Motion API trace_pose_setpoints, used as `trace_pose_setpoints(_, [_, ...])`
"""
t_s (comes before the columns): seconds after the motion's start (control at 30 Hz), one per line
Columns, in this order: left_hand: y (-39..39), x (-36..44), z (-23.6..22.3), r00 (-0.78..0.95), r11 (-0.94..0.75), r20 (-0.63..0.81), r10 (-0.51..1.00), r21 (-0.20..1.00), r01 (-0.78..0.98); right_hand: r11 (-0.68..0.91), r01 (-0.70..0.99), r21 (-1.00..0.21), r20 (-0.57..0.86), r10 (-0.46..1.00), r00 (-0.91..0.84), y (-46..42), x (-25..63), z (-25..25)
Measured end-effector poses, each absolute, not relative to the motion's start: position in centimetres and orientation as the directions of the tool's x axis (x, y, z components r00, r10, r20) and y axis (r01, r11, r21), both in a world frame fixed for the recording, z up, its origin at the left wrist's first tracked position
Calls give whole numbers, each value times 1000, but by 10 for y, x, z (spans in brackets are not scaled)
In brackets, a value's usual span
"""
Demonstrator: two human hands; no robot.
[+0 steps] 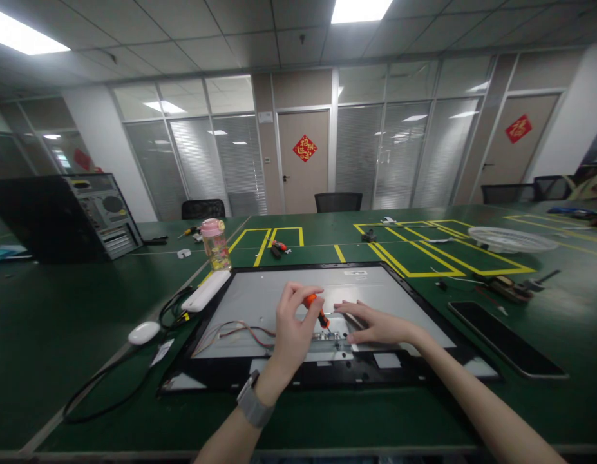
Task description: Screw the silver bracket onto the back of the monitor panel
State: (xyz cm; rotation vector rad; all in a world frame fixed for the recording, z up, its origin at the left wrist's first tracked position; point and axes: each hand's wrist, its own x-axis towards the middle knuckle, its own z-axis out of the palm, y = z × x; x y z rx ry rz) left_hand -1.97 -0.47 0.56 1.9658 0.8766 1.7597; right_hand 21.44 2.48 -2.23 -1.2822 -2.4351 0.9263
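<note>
My left hand (294,322), with a grey watch on the wrist, is closed round the handle of an orange and black screwdriver (322,314). The screwdriver tilts down to a small circuit board (327,336) on the back of an opened flat display panel (298,290). My right hand (373,322) lies on the panel just right of the board, fingers stretched out and apart, holding nothing. Thin red and dark wires (252,330) run left from the board over the grey metal back. The exact seat of the screwdriver's tip is too small to make out.
Left of the panel lie a white power strip (206,291), black cables and a white mouse (143,332). A pink-lidded bottle (216,245) stands behind them. A black phone (505,338) lies at the right. Small tools (279,247) and a computer case (61,216) are farther back.
</note>
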Motion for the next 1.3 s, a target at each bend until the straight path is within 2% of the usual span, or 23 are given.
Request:
trace_pose_setpoints(0.2, [-7,-20,7,85,-732,728,681,669,128,435,654,-619,-70,798,-598,26,214,-23])
trace_pose_setpoints(0.43, [-4,-21,7,16,-763,777,629,613,204,427,651,-627,-71,801,-594,25,215,-22])
trace_pose_setpoints(0.67, [-6,-20,7,93,-736,732,675,657,164,416,658,-628,-86,803,-590,25,213,-21])
trace_pose_setpoints(0.8, [-2,-20,3,22,-738,754,657,637,224,407,660,-632,-89,808,-583,23,212,-19])
trace_pose_setpoints(0.97, [0,-20,1,-45,-709,727,685,679,188,412,662,-626,-88,806,-585,21,212,-17])
trace_pose_setpoints(1.13, [-3,-20,5,51,-719,721,691,679,149,399,672,-624,-96,814,-573,22,211,-18])
trace_pose_setpoints(1.3, [-5,-21,5,154,-683,671,725,729,42,402,664,-630,-92,811,-578,23,212,-19])
